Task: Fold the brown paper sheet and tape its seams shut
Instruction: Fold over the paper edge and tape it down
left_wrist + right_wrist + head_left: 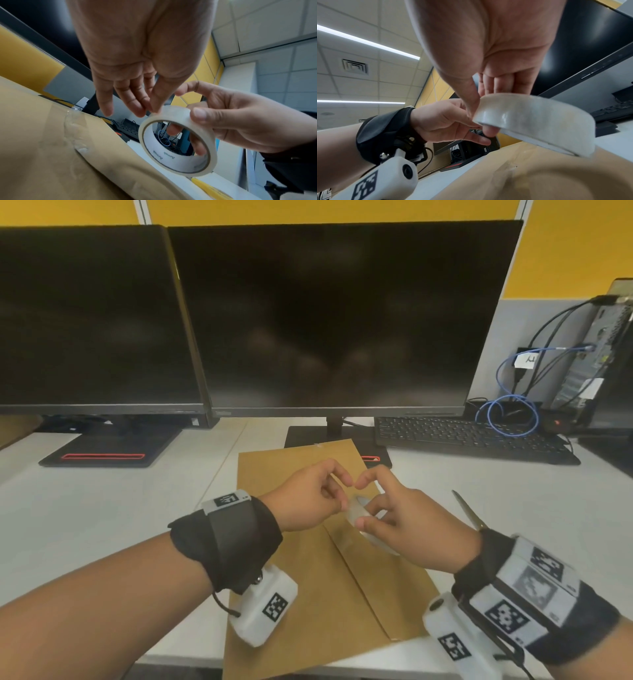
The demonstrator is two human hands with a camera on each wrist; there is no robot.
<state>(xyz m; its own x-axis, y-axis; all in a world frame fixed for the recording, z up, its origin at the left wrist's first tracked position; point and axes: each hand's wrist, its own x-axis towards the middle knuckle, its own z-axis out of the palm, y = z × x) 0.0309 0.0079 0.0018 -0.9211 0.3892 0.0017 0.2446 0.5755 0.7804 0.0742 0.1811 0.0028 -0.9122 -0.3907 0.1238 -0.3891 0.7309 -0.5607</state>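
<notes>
Clear tape roll (178,142) is being gripped by the right hand (407,525) above the brown paper sheet (308,594); left hand (308,501) fingers (154,104), loosely extended, are touching its near rim.

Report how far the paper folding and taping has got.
Done: the brown paper sheet lies folded on the desk, with clear tape already along part of its seam. In hand: the right hand grips the tape roll while the left hand picks at its rim, apparently for the loose end. Left: the near stretch of seam looks untaped; the scissors lie unused.
</notes>
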